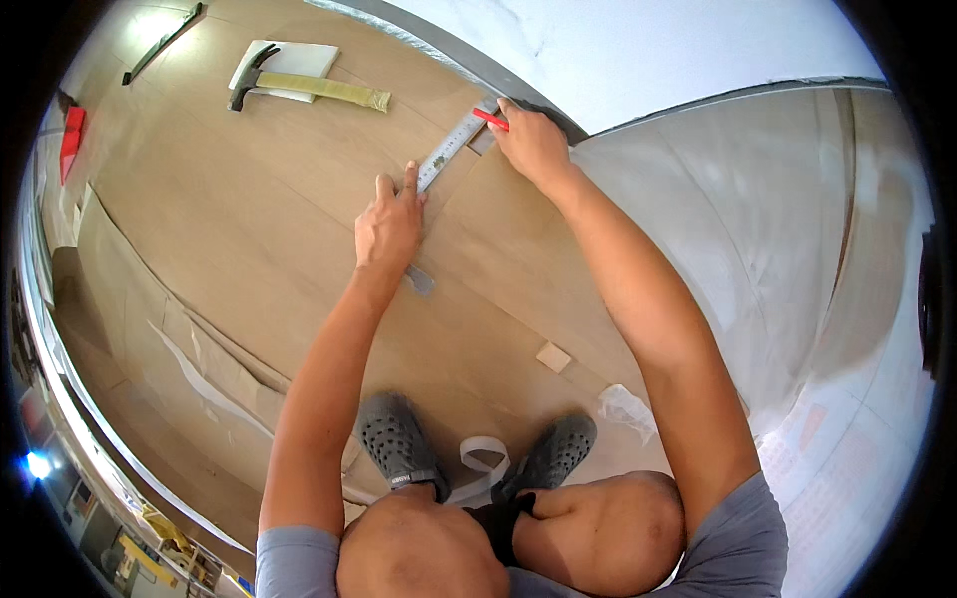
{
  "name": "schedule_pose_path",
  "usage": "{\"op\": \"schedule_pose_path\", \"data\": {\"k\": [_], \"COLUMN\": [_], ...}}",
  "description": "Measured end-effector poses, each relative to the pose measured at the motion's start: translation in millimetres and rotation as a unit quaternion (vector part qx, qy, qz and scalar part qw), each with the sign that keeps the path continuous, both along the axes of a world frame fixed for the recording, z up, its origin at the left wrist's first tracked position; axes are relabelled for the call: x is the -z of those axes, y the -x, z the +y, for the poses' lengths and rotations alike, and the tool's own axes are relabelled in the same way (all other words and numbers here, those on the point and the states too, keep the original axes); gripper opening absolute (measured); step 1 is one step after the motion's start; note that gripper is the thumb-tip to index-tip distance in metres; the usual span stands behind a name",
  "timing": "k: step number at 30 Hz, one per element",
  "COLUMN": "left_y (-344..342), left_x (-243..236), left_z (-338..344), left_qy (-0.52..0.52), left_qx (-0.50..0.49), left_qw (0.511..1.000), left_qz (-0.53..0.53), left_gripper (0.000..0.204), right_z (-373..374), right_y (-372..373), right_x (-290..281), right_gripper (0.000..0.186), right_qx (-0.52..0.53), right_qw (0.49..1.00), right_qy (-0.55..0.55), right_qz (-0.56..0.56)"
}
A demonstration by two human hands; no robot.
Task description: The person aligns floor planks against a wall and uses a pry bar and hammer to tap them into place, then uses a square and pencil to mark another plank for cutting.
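A metal ruler (pixel 449 150) lies slantwise on the brown floor covering, its far end close to the grey wall edging. My left hand (pixel 389 227) holds its near end down, the index finger stretched along it. Between the fingers of my right hand (pixel 535 146) is a slim red pencil (pixel 490 120), pinched over the ruler's far end; its tip is too small to make out. A small dark rectangular gap (pixel 482 141) shows just beside the ruler there. From below my left wrist sticks out a grey round-ended piece (pixel 420 280), mostly hidden.
A claw hammer (pixel 317 87) with a tape-wrapped handle lies across a white pad (pixel 299 62). Farther left are a dark bar (pixel 162 45) and a red object (pixel 71 143). A wood offcut (pixel 553 357) and crumpled plastic (pixel 628 410) lie near my right shoe (pixel 558 450).
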State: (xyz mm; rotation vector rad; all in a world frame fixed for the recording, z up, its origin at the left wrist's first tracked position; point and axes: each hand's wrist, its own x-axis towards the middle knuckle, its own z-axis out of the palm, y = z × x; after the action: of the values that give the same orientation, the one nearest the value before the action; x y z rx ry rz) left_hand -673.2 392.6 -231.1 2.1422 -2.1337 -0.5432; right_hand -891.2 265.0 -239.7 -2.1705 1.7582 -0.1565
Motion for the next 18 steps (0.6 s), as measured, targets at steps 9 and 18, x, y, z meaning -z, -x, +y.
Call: {"op": "schedule_pose_path", "data": {"k": [9,18], "left_y": [-3,0], "left_x": [2,9], "left_z": [0,2], "left_qy": [0.002,0.031], "left_qx": [-0.006,-0.002], "left_qw": [1.000,1.000], "left_qz": [0.005,-0.001], "left_gripper": [0.049,0.047], "right_z": [-7,-9], "right_y": [6,8], "right_x": [-11,17], "right_gripper": [0.043,0.043], "right_qx": [0.141,0.174], "right_qw": [0.947,0.909], "right_qy": [-0.141,-0.151], "right_qz": [-0.251,-0.347]}}
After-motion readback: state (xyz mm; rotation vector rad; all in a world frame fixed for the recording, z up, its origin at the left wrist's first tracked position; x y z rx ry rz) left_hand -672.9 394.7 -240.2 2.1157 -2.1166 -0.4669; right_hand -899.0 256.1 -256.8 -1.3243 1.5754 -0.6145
